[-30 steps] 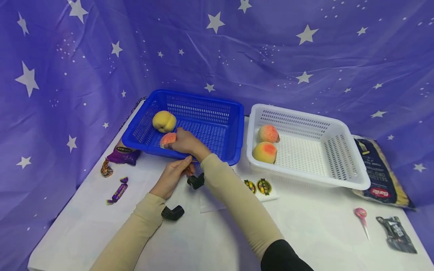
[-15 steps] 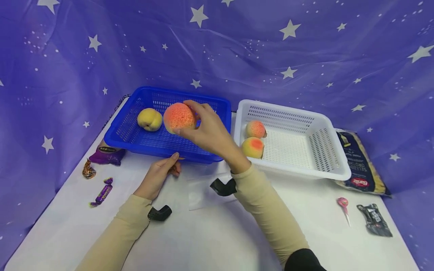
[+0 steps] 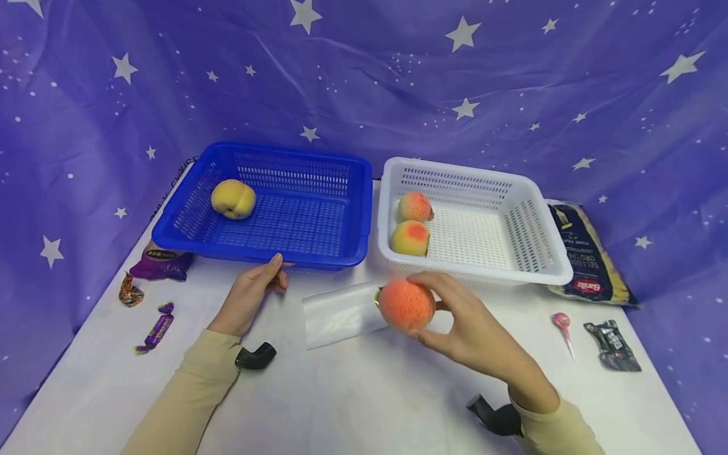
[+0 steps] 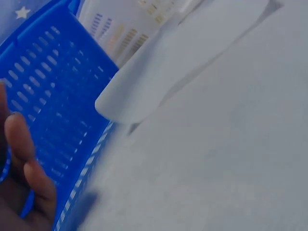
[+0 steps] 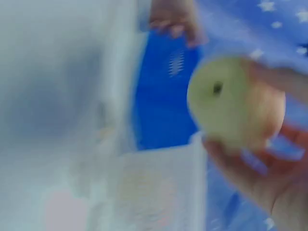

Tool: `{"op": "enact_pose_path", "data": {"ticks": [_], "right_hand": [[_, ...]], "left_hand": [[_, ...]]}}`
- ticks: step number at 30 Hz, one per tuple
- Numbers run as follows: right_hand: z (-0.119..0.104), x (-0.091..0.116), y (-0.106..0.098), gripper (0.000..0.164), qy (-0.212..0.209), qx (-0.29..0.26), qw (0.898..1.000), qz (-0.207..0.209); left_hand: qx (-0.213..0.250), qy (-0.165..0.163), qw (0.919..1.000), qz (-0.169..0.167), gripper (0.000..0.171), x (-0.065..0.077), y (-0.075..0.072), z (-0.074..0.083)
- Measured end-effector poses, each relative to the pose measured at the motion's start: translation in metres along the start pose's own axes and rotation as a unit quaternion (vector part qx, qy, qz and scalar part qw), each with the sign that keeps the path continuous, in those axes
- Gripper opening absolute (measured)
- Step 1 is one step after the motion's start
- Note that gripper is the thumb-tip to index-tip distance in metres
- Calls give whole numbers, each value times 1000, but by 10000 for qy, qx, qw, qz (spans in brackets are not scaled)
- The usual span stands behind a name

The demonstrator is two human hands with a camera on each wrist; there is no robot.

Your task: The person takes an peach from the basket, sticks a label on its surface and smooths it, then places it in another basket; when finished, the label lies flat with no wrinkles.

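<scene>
Above the table, to the front of the white basket (image 3: 531,276), my right hand (image 3: 472,325) grips a peach (image 3: 407,306) between thumb and fingers. The peach's orange-red side shows in the head view, its pale yellow stem end in the right wrist view. My left hand (image 3: 247,294) holds the front rim of the blue basket (image 3: 318,258), thumb on top and other fingers bent below; those fingers (image 4: 41,187) show beside the basket's slotted wall in the left wrist view. One yellow peach (image 3: 233,199) lies inside the blue basket. Two reddish-yellow peaches (image 3: 411,238) sit at the white basket's left end.
A clear plastic bag (image 3: 341,316) lies flat between the hands, partly behind the held peach. Wrapped sweets (image 3: 156,328) and a purple packet (image 3: 162,262) are at left. On the right are a lollipop (image 3: 562,322), a black packet (image 3: 613,345) and a pasta bag (image 3: 591,259).
My right hand has lifted the peach out of the blue basket and carried it right and toward me, past the white basket's front. The left hand stays at the blue basket's rim.
</scene>
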State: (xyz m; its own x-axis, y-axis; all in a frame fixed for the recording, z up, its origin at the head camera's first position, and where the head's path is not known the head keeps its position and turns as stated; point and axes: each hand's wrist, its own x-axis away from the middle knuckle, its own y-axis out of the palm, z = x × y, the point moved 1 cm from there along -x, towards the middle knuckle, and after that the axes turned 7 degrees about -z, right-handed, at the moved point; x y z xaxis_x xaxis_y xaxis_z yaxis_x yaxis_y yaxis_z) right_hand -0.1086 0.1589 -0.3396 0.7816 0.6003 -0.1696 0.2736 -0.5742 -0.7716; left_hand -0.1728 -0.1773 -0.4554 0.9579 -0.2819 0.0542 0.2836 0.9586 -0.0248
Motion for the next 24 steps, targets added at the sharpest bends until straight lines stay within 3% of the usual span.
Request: {"op": "enact_pose_path", "data": {"ticks": [4, 8, 10, 14, 16, 18, 21, 24], "right_hand": [[16, 31, 20, 72, -626, 297, 9973, -264], [25, 43, 36, 73, -828, 456, 9951, -305], [28, 44, 43, 73, -831, 537, 9943, -386], [32, 41, 53, 72, -746, 643, 9933, -604], [34, 41, 55, 72, -677, 604, 9937, -660], [35, 42, 57, 71, -651, 527, 9945, -632], [37, 45, 59, 68, -651, 514, 9951, -533], [39, 48, 61, 65, -600, 650, 9949, -475]], "left_hand": [[-665, -355, 9951, -640, 47, -4, -1, -1], [-1803, -617, 9763, -1026, 41, -4, 9, 8], [-2435, -415, 9620, -1160, 35, -3, 21, 17], [-3613, 442, 9222, -1303, 22, -3, 56, 35], [-4040, 876, 9012, -1304, 18, -6, 74, 42], [-4315, 1118, 8862, -1265, 19, -10, 90, 46], [-4491, 1185, 8775, -1192, 28, -20, 111, 46], [-4589, 974, 8767, -1062, 36, -30, 126, 41]]}}
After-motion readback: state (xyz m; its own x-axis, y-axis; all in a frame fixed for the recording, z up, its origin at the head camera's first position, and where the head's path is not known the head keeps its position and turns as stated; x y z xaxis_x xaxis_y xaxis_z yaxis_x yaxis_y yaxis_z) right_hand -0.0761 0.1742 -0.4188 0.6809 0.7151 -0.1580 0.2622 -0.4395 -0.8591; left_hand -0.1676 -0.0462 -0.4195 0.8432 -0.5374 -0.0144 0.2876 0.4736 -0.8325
